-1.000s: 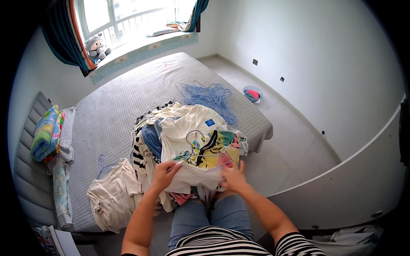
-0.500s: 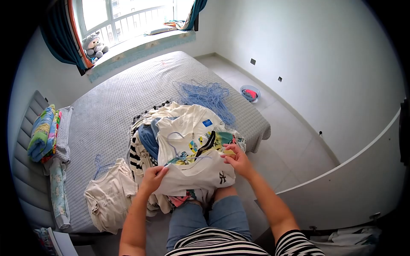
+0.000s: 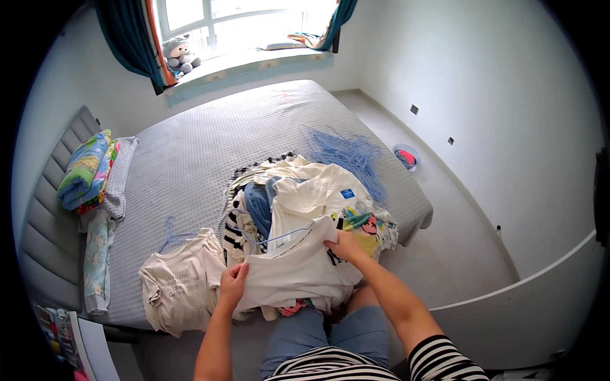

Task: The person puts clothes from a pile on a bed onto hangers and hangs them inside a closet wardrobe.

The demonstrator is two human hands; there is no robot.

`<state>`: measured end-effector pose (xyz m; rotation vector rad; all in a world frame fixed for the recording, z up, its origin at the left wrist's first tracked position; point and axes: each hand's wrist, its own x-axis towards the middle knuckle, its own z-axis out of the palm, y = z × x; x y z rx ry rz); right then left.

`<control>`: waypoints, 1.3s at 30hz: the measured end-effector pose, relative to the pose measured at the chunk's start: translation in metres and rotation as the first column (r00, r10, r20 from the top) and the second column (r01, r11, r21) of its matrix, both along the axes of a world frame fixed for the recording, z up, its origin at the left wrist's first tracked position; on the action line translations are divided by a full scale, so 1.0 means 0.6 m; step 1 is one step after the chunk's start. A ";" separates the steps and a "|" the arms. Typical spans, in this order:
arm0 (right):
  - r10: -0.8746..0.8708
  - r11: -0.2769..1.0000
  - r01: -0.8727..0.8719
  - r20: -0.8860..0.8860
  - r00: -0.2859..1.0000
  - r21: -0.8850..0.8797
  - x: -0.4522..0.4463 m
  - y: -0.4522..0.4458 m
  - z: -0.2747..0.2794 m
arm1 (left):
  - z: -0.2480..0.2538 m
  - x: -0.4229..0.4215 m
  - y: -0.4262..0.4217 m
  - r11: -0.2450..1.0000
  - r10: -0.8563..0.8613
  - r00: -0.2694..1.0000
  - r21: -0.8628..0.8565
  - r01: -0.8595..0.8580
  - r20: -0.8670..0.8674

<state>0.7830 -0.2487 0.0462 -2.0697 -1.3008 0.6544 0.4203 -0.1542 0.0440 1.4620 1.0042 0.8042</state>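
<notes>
A white T-shirt [image 3: 295,273] with a dark logo hangs stretched between my hands, in front of the pile. My left hand [image 3: 234,283] is closed on its left shoulder. With fingers wrapped round the fabric, my right hand [image 3: 346,247] grips the other side near the logo, partly covering it. A blue wire hanger [image 3: 279,237] sits in the shirt's neck opening, its hook tilted to the left; its ends are hidden inside. Just behind lies a heap of clothes [image 3: 318,190]. A cream printed T-shirt [image 3: 181,279] on another blue hanger [image 3: 170,236] lies to the left.
Many blue hangers [image 3: 349,159] lie tangled on the grey bed [image 3: 190,152] beyond the heap. Folded bright bedding [image 3: 86,168] rests by the headboard [image 3: 47,197]. A basin [image 3: 406,157] stands on the floor to the right. A white panel edge [image 3: 508,289] curves at lower right.
My view has swung left. My right hand, earlier with fingers loosely spread at the neckline, has closed on the shirt's shoulder. The hanger's hook has tipped over to the left.
</notes>
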 end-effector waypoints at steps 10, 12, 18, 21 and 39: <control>0.109 0.917 -0.180 0.209 0.972 0.356 -0.151 0.285 0.111 | 0.113 -0.158 0.078 0.951 0.292 0.953 0.079 -0.298 0.078; 0.140 0.911 -0.254 0.336 0.931 0.324 -0.198 0.308 0.125 | 0.101 -0.191 0.094 0.949 0.309 0.948 0.048 -0.313 0.082; 0.434 0.719 -0.654 0.585 0.685 0.233 -0.308 0.322 0.143 | 0.042 -0.321 0.061 0.960 0.278 0.956 0.010 -0.281 0.097; 0.681 0.691 -0.722 0.306 0.665 0.033 -0.364 0.328 0.157 | 0.032 -0.399 0.047 0.936 0.351 0.935 -0.006 -0.351 0.042; 0.435 0.880 -0.473 -0.341 0.834 -0.034 -0.582 0.478 -0.089 | -0.143 -0.520 0.204 0.830 0.501 0.622 0.537 -0.150 -0.601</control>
